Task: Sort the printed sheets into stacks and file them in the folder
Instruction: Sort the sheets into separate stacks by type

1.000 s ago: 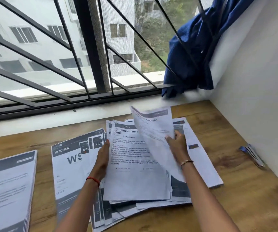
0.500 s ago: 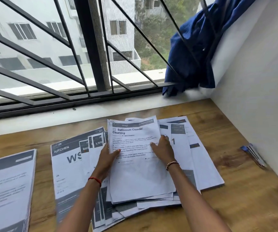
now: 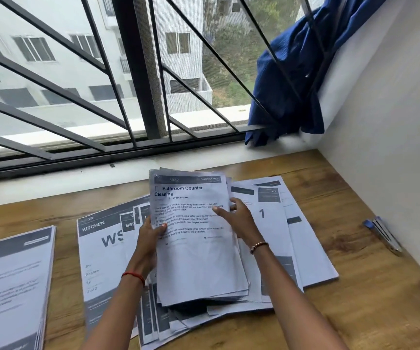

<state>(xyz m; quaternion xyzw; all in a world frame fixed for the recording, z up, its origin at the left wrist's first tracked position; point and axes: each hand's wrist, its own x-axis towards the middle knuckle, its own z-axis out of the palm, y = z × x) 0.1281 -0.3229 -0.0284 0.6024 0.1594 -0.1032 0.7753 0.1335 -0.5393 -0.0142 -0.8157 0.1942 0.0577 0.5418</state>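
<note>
Sheaf of printed sheets (image 3: 199, 248), top page headed "Bathroom Counter Cleaning", held tilted over the loose pile (image 3: 279, 236) at the middle of the desk (image 3: 355, 311). Left hand (image 3: 151, 238) gripping its left side, thumb on top; right hand (image 3: 239, 218) curled round its right side. Separate stack (image 3: 9, 274) at the left edge; pens (image 3: 383, 233) near the right edge.
</note>
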